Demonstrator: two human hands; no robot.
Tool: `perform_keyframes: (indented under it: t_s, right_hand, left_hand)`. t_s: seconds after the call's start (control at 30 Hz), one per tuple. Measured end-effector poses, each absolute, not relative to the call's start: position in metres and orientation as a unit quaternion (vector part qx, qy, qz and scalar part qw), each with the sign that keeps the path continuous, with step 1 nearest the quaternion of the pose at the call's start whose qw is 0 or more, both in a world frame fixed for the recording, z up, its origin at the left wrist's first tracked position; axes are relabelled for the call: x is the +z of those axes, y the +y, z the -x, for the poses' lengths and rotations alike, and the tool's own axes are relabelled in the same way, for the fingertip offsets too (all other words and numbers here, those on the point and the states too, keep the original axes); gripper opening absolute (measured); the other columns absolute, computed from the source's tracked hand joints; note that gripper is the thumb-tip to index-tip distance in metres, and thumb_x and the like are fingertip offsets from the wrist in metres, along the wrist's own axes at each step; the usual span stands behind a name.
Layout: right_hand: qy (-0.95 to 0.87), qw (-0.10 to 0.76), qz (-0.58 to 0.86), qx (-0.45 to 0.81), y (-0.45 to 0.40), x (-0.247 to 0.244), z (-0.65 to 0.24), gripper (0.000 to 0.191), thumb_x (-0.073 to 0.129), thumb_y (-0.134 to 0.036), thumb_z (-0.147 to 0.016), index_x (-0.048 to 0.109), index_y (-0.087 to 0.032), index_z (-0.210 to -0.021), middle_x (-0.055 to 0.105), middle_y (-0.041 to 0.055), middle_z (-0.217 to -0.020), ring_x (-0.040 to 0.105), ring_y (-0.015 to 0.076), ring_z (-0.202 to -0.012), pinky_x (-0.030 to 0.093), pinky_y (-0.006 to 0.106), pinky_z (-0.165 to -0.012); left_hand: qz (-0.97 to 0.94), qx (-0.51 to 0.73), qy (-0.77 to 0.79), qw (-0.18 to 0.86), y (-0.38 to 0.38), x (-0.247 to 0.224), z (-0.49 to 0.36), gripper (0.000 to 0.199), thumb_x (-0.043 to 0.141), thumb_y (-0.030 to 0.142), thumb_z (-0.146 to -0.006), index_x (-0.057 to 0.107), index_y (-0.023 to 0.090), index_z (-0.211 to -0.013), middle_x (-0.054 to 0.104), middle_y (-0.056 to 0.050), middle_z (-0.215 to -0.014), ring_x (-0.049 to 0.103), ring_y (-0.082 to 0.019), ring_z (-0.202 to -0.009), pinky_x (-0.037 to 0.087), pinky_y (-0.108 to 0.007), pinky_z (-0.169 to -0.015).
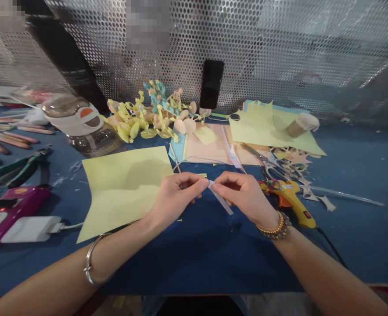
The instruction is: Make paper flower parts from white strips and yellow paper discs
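Observation:
A narrow pale lavender strip (226, 205) hangs at a slant between my hands over the blue table. My left hand (177, 193) pinches its upper end between thumb and forefinger. The fingertips of my right hand (242, 191) close on the same strip just beside it, and the two hands nearly touch. Behind the left fingers a thin stick (175, 159) pokes up; I cannot tell whether the hand touches it. A yellow-green paper sheet (124, 188) lies beside and partly under my left wrist. Just right of my right hand rests a yellow glue gun (294, 202).
Scissors (273, 162) and paper scraps lie right of centre. Paper flowers (148, 118), a bottle (82, 123) and a phone (211, 83) line the back by the perforated metal screen (240, 39). Pliers (19, 166) and a purple power strip (19, 206) sit left.

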State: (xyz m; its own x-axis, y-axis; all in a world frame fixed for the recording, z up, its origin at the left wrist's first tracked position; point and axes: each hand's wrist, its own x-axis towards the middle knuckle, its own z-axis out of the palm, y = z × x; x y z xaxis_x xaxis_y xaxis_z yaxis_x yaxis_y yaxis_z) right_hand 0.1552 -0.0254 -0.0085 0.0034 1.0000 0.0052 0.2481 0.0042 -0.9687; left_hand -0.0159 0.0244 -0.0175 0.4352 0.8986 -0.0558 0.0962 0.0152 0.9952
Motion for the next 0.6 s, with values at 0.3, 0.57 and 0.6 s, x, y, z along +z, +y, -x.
perform_keyframes:
  t_s: [0.3,0.57,0.6]
  right_hand:
    - [-0.525,0.442,0.555,0.471,-0.0242,-0.0104,-0.1561,0.025,0.062,-0.040,-0.084,0.066,-0.018,-0.073,0.050,-0.0050,-0.052,0.040,0.0062,-0.041,0.032,0.021,-0.040]
    - [-0.499,0.437,0.542,0.516,-0.0236,-0.0130,-0.1576,0.026,0.071,-0.043,-0.076,0.069,-0.019,-0.086,0.061,-0.0027,-0.060,0.046,0.0066,-0.043,0.035,0.019,-0.038]
    - [-0.503,0.440,0.539,0.512,-0.0238,-0.0130,-0.1573,0.025,0.072,-0.042,-0.075,0.069,-0.019,-0.084,0.061,-0.0028,-0.059,0.047,0.0067,-0.044,0.035,0.019,-0.039]
  left_hand:
    - [-0.611,0.341,0.413,0.583,0.0239,-0.0197,0.0158,0.019,0.069,0.036,-0.078,0.071,0.019,-0.071,0.059,0.001,-0.057,0.051,-0.010,-0.051,0.043,-0.020,-0.046]
    - [-0.598,0.349,0.419,0.587,0.0233,-0.0188,0.0169,0.020,0.069,0.038,-0.079,0.070,0.019,-0.072,0.059,0.002,-0.056,0.051,-0.008,-0.051,0.042,-0.018,-0.047]
    - [-0.601,0.352,0.419,0.582,0.0230,-0.0186,0.0171,0.020,0.069,0.038,-0.079,0.070,0.019,-0.072,0.059,0.002,-0.056,0.051,-0.008,-0.051,0.042,-0.018,-0.047]
